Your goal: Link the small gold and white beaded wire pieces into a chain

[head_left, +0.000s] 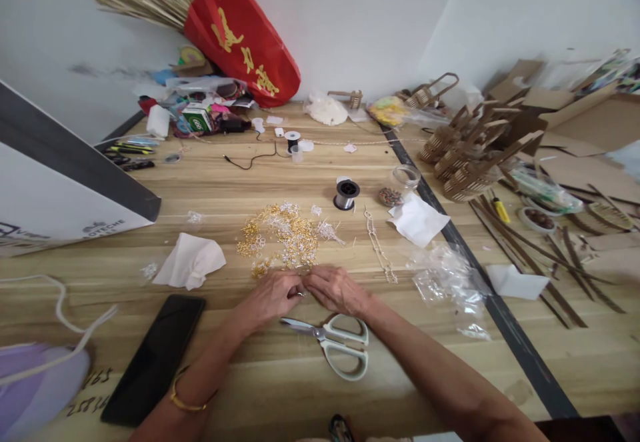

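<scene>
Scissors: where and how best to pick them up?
Likely by the nearer handle loop, from the wearer's side: the scissors lie flat, blades pointing left, that loop bulging toward the wearer, while the right forearm is close to the farther loop.

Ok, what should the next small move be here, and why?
Probably steady the small shiny piece with the left hand while the right hand adjusts it: it is tiny, both hands meet closely there, and the scissors lie unheld.
</scene>
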Demonstrator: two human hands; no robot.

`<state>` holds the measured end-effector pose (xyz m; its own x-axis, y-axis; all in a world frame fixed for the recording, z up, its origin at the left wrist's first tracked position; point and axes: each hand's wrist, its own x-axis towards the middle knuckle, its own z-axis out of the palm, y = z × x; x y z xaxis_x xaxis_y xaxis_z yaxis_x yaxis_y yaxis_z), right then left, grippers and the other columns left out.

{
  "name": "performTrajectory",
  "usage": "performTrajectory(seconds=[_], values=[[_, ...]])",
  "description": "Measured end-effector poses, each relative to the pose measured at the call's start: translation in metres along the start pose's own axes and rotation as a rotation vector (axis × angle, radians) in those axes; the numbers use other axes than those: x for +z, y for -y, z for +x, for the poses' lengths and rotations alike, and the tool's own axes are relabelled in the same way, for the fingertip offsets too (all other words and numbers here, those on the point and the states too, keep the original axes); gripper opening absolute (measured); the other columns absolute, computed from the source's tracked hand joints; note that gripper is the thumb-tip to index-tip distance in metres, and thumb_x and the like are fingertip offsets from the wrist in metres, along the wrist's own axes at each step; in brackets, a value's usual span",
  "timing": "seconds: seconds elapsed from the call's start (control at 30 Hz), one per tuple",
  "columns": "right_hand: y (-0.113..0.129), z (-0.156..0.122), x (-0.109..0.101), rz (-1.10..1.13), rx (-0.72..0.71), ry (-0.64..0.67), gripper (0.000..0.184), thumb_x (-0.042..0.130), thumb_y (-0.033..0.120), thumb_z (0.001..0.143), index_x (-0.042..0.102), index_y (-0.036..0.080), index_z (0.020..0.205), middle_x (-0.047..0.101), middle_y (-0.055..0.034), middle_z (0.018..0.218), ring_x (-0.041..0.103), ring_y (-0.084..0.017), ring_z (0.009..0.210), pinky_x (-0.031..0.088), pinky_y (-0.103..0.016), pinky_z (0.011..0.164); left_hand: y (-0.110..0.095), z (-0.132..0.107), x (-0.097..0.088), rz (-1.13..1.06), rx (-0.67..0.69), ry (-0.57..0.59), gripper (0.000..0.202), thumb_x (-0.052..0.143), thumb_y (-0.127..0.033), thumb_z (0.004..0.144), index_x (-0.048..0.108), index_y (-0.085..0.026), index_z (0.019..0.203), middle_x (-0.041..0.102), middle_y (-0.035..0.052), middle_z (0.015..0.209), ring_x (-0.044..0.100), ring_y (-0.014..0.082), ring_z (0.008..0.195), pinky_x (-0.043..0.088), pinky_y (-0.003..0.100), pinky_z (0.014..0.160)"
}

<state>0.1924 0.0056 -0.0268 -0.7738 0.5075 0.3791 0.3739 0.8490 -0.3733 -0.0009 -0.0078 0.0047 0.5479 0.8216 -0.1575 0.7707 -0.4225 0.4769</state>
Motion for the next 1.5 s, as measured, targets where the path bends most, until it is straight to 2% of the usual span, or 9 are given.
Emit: performTrajectory(seconds=[0.2, 0.4, 0.5, 0.57, 0.7, 0.87, 1.0, 1.2, 1.5], values=[[0.001, -0.001, 0.001, -0.138, 0.019, 0.010, 0.016, 0.039, 0.016, 0.093, 0.049, 0.016, 0.080, 0.053, -0.0030, 0.074, 0.050, -0.013, 0.066, 0.039, -0.024, 0.064, 0.001, 0.001, -0.008, 0.013, -0.065, 0.082, 0.011, 0.054, -0.018, 0.072, 0.065, -0.017, 0.069, 0.064, 0.0027, 0.067, 0.056, 0.0159, 0.064, 0.036, 0.024, 0.061], [0.000, -0.002, -0.001, -0.117, -0.008, -0.003, 0.017, 0.039, 0.018, 0.094, 0.049, 0.017, 0.080, 0.053, -0.0024, 0.072, 0.050, -0.013, 0.065, 0.038, -0.024, 0.063, 0.008, -0.005, -0.015, 0.007, -0.066, 0.141, 0.013, 0.054, -0.020, 0.072, 0.065, -0.016, 0.067, 0.064, 0.0035, 0.067, 0.056, 0.0168, 0.066, 0.035, 0.025, 0.061], [0.001, -0.002, -0.003, -0.105, -0.017, -0.007, 0.017, 0.039, 0.018, 0.094, 0.049, 0.017, 0.080, 0.053, -0.0019, 0.071, 0.050, -0.013, 0.064, 0.038, -0.024, 0.062, 0.011, -0.009, -0.021, -0.039, -0.058, 0.211, 0.013, 0.054, -0.021, 0.072, 0.066, -0.017, 0.069, 0.063, 0.0017, 0.066, 0.055, 0.0151, 0.062, 0.035, 0.024, 0.059], [0.001, -0.003, -0.004, -0.102, -0.019, -0.014, 0.017, 0.039, 0.017, 0.093, 0.050, 0.017, 0.080, 0.054, -0.0018, 0.070, 0.050, -0.012, 0.063, 0.037, -0.024, 0.061, 0.012, -0.011, -0.026, -0.062, -0.056, 0.188, 0.016, 0.054, -0.025, 0.075, 0.067, -0.017, 0.071, 0.064, 0.0015, 0.068, 0.055, 0.0151, 0.065, 0.036, 0.024, 0.061], [0.001, -0.003, -0.004, -0.091, -0.018, -0.038, 0.016, 0.040, 0.017, 0.093, 0.052, 0.016, 0.082, 0.055, -0.0020, 0.070, 0.050, -0.013, 0.064, 0.039, -0.024, 0.063, 0.009, -0.007, -0.033, -0.126, -0.075, 0.061, 0.021, 0.051, -0.031, 0.081, 0.067, -0.018, 0.076, 0.065, 0.0013, 0.072, 0.055, 0.0142, 0.067, 0.037, 0.023, 0.062], [-0.002, -0.003, 0.000, -0.037, -0.021, -0.088, 0.013, 0.041, 0.018, 0.093, 0.052, 0.016, 0.088, 0.056, -0.0029, 0.071, 0.053, -0.013, 0.066, 0.042, -0.025, 0.066, 0.003, 0.004, -0.025, -0.203, -0.084, -0.034, 0.019, 0.055, -0.030, 0.080, 0.068, -0.016, 0.080, 0.067, 0.0020, 0.075, 0.056, 0.0133, 0.067, 0.039, 0.022, 0.062], [-0.004, -0.003, 0.004, -0.014, -0.017, -0.098, 0.012, 0.041, 0.018, 0.093, 0.052, 0.016, 0.089, 0.057, -0.0037, 0.072, 0.055, -0.014, 0.068, 0.044, -0.025, 0.067, -0.001, 0.009, -0.017, -0.153, -0.079, -0.055, 0.014, 0.057, -0.025, 0.078, 0.068, -0.016, 0.077, 0.067, 0.0026, 0.075, 0.057, 0.0142, 0.068, 0.040, 0.023, 0.065], [-0.004, -0.004, 0.005, -0.014, -0.014, -0.099, 0.013, 0.041, 0.019, 0.093, 0.053, 0.017, 0.089, 0.058, -0.0039, 0.071, 0.054, -0.014, 0.066, 0.044, -0.026, 0.066, -0.006, 0.010, -0.018, -0.081, -0.091, -0.032, 0.012, 0.056, -0.020, 0.077, 0.067, -0.017, 0.075, 0.067, 0.0028, 0.074, 0.057, 0.0143, 0.066, 0.039, 0.023, 0.062], [-0.005, -0.005, 0.008, -0.004, 0.017, -0.123, 0.016, 0.040, 0.021, 0.094, 0.053, 0.016, 0.086, 0.056, -0.0035, 0.070, 0.053, -0.014, 0.065, 0.043, -0.025, 0.065, -0.013, 0.007, -0.017, -0.012, -0.061, -0.034, 0.020, 0.049, -0.017, 0.079, 0.061, -0.016, 0.062, 0.061, 0.0024, 0.064, 0.051, 0.0134, 0.061, 0.032, 0.023, 0.058]])
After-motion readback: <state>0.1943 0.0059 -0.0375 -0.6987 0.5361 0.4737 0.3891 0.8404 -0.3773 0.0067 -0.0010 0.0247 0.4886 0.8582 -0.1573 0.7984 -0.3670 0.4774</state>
